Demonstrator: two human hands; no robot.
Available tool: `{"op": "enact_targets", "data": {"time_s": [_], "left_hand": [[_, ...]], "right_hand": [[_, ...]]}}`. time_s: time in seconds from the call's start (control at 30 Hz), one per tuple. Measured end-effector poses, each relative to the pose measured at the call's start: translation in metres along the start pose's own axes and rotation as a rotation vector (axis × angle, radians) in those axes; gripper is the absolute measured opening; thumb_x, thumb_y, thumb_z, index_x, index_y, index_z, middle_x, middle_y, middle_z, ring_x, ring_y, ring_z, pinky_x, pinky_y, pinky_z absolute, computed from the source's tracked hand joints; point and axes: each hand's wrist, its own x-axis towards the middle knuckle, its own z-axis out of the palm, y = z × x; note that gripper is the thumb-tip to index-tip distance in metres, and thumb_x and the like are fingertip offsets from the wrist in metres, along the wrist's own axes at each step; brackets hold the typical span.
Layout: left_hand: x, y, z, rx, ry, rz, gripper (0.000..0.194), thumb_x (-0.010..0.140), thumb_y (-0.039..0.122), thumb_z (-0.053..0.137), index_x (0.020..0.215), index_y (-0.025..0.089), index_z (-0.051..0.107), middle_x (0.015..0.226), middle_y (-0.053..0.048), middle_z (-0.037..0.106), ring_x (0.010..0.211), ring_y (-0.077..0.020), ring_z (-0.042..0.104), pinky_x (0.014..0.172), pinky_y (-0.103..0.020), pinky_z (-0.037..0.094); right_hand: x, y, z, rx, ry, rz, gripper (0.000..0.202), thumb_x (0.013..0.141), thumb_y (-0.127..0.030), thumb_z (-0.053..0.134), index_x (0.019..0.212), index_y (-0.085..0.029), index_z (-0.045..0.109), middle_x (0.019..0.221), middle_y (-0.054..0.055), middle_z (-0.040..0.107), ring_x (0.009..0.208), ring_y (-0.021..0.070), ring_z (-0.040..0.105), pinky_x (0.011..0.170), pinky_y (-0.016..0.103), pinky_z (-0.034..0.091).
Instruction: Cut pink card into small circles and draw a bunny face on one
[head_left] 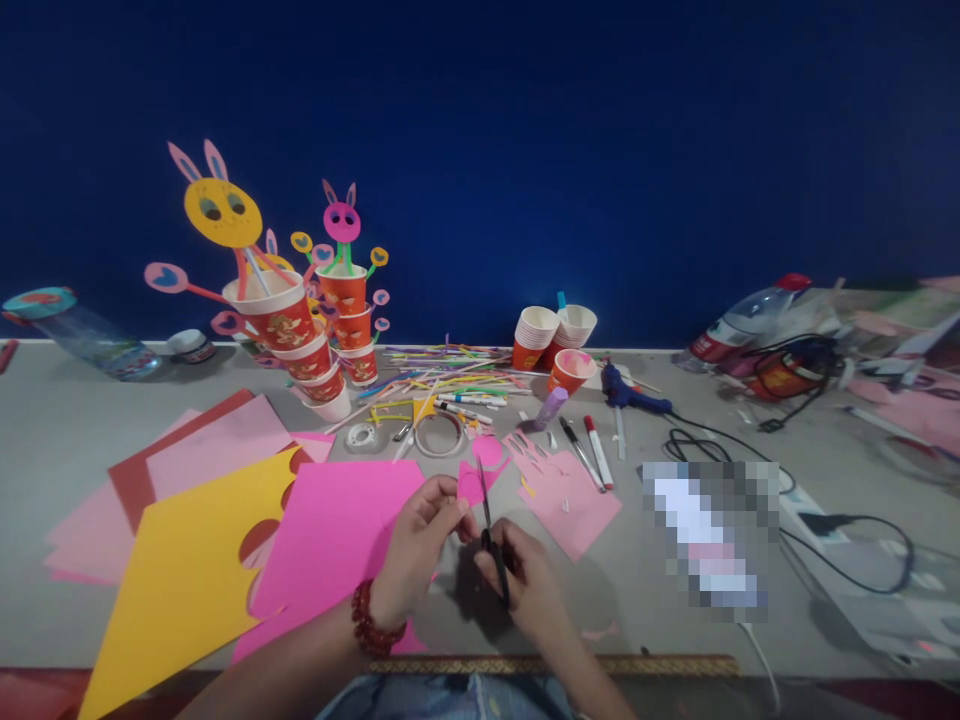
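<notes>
My left hand [424,535], with a dark red bead bracelet at the wrist, pinches a small piece of hot pink paper [470,484] between thumb and fingers. Black-handled scissors [485,508] are gripped in my right hand [525,575], their blades pointing up and away beside the pink piece. Whether the blades bite into the paper cannot be made out. Just beyond the scissor tips lies a pink paper circle [487,450]. Large sheets of hot pink paper [337,530] and yellow paper [187,540], the yellow one with round cut-outs along its edge, lie left of my hands.
Stacked red cups with rabbit faces [285,320] stand back left. Behind my hands lie coloured sticks [450,375], a tape roll [439,435], a purple glue stick [551,408] and markers [598,452]. A blue glue gun [634,392] trails its cord rightward; bottles [750,320] stand farther right.
</notes>
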Motion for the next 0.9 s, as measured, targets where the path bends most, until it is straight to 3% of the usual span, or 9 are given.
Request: {"op": "enact_targets", "data": {"time_s": [0.1, 0.23, 0.5, 0.9], "left_hand": [[-0.002, 0.003, 0.0, 0.081, -0.009, 0.039, 0.022, 0.086, 0.037, 0.065, 0.096, 0.018, 0.058, 0.064, 0.003, 0.061, 0.063, -0.0118, 0.055, 0.066, -0.023, 0.043], [-0.003, 0.011, 0.001, 0.171, -0.004, 0.062, 0.023, 0.086, 0.039, 0.064, 0.087, 0.018, 0.056, 0.061, 0.003, 0.06, 0.059, -0.0112, 0.053, 0.062, -0.023, 0.041], [-0.002, 0.019, -0.005, 0.205, -0.096, 0.007, 0.022, 0.084, 0.037, 0.064, 0.082, 0.019, 0.052, 0.057, 0.004, 0.06, 0.054, -0.0104, 0.053, 0.057, -0.021, 0.038], [-0.006, 0.02, -0.006, 0.225, -0.11, 0.017, 0.02, 0.084, 0.035, 0.063, 0.083, 0.019, 0.051, 0.057, 0.004, 0.06, 0.055, -0.0105, 0.053, 0.059, -0.022, 0.039]], "right_hand": [[0.0, 0.001, 0.002, 0.009, -0.001, -0.008, 0.039, 0.084, -0.052, 0.058, 0.069, -0.025, 0.035, 0.059, -0.006, 0.037, 0.054, 0.0127, 0.035, 0.051, 0.025, 0.028], [-0.002, 0.0, 0.003, 0.051, -0.01, -0.01, 0.039, 0.083, -0.053, 0.059, 0.071, -0.024, 0.037, 0.06, -0.006, 0.037, 0.055, 0.0127, 0.036, 0.051, 0.025, 0.029], [-0.005, -0.009, -0.005, 0.166, -0.085, -0.043, 0.045, 0.08, -0.06, 0.064, 0.072, -0.023, 0.039, 0.064, -0.005, 0.038, 0.057, 0.0123, 0.035, 0.053, 0.025, 0.028], [-0.007, -0.001, 0.0, 0.165, -0.063, -0.083, 0.051, 0.082, -0.07, 0.058, 0.073, -0.023, 0.039, 0.063, -0.006, 0.039, 0.055, 0.0122, 0.037, 0.051, 0.025, 0.028]]}}
